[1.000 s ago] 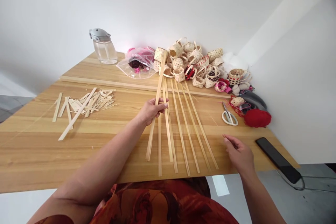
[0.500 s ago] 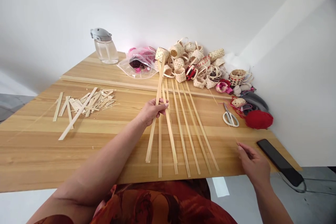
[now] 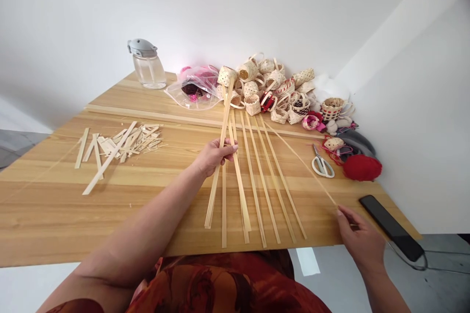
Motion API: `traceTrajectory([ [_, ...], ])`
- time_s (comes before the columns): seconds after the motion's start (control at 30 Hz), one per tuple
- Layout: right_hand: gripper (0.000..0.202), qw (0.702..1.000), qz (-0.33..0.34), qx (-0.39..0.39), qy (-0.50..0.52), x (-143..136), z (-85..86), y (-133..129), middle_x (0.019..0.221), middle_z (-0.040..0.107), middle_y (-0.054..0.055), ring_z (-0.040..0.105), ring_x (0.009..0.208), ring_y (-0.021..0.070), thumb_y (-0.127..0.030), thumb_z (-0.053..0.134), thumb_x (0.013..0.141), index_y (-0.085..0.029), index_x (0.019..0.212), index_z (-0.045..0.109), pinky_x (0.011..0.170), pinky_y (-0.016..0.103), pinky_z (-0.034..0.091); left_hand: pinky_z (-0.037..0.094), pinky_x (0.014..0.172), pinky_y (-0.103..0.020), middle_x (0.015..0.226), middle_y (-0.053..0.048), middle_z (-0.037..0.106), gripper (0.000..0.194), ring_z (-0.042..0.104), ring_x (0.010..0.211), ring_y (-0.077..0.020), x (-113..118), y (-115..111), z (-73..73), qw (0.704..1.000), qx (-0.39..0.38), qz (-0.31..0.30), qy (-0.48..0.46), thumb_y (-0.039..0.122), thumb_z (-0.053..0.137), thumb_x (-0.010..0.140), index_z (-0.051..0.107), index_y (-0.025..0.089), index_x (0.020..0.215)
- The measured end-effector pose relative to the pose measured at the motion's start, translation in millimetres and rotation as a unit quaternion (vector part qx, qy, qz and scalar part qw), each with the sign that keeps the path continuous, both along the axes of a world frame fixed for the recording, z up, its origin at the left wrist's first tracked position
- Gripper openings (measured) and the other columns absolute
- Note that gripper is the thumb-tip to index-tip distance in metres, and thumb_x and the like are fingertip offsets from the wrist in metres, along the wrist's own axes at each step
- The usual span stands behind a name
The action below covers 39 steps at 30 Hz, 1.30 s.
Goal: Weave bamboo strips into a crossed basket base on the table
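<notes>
My left hand point(image 3: 216, 156) is closed around a small bundle of pale bamboo strips point(image 3: 214, 195), tilted with the far end near the baskets. One more strip point(image 3: 240, 190) runs under its thumb. To the right, several flat bamboo strips point(image 3: 260, 181) lie fanned out on the wooden table point(image 3: 165, 225). My right hand point(image 3: 360, 234), at the table's front right edge, pinches the near end of a thin strip point(image 3: 308, 168) that stretches away toward the baskets. The other fingers of that hand are curled.
Small woven baskets point(image 3: 252, 105) are heaped at the back beside a plastic bag point(image 3: 198, 90) and a water bottle point(image 3: 149, 68). Strip offcuts point(image 3: 135, 142) lie left. Scissors point(image 3: 322, 164), red yarn point(image 3: 362, 167) and a black phone point(image 3: 391, 227) are at right.
The thin strip in my right hand now shows clearly along its length, and that hand has shifted slightly right and toward me. My left hand keeps its hold, nearly still.
</notes>
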State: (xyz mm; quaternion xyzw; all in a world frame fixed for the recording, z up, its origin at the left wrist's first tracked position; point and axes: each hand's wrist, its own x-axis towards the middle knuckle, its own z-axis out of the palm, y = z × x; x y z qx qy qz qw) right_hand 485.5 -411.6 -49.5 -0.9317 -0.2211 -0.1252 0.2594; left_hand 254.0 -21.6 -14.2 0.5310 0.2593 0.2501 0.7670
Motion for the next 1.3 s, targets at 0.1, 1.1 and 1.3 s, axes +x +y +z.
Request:
traceTrajectory([
  [0.1,0.049,1.0,-0.008,-0.009,0.003,1,-2.6,-3,0.092,0.076,0.01,0.067,0.071,0.0254,-0.055,0.055,0.078,-0.019,0.104,0.078,0.074,0.039,0.052,0.026,0.04,-0.017,0.066,0.003,0.058,0.041,0.054,0.051,-0.0061,0,0,-0.8,1.0,0.003,-0.004,0.001,0.039,0.086,0.062,0.066,0.015,0.088],
  [1.1,0.031,0.814,0.347,0.163,0.436,-141,49.5,154,0.076,0.065,0.001,0.057,0.068,0.013,-0.047,0.069,0.085,-0.018,0.095,0.07,0.067,0.026,0.048,0.032,0.049,-0.021,0.062,0.002,0.06,0.039,0.053,0.052,-0.008,4,-24,7.0,0.999,0.024,-0.03,-0.024,0.038,0.085,0.064,0.054,0.016,0.072],
  [1.3,0.035,0.849,0.302,0.141,0.41,-116,46.6,145,0.068,0.06,0.0,0.054,0.063,0.0124,-0.05,0.062,0.089,-0.017,0.087,0.072,0.064,0.026,0.046,0.022,0.042,-0.02,0.061,0.001,0.061,0.039,0.038,0.043,-0.0041,4,-23,2.9,0.997,0.059,-0.054,-0.008,0.051,0.076,0.076,0.059,0.016,0.081],
])
